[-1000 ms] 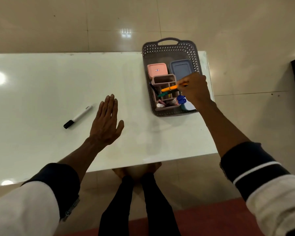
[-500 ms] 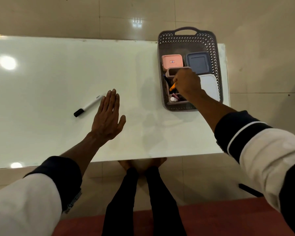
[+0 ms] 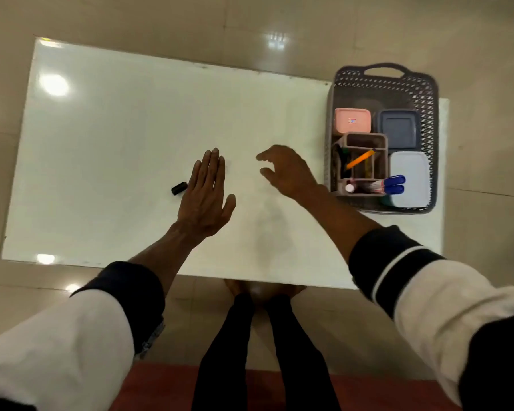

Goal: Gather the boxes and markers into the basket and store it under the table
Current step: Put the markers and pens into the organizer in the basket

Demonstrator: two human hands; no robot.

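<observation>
A grey perforated basket point(image 3: 428, 93) sits at the table's right end. Inside it lie a pink box point(image 3: 352, 120), a dark blue box point(image 3: 398, 129) and a pale blue box point(image 3: 410, 179). A grey pen holder point(image 3: 365, 137) in the basket holds an orange marker point(image 3: 360, 159) and blue-capped markers point(image 3: 393, 184). My left hand point(image 3: 205, 191) rests flat and open on the white table point(image 3: 131, 129), covering most of a white marker; only its black cap point(image 3: 179, 188) shows. My right hand point(image 3: 285, 170) hovers empty, fingers curled apart, between my left hand and the basket.
Beige floor tiles surround the table. My legs stand at the near table edge, with a red mat point(image 3: 161, 387) under them. The basket overhangs the table's far edge slightly.
My right hand let go of the orange marker in the holder and moved left out of the basket. My left hand slid over the white marker.
</observation>
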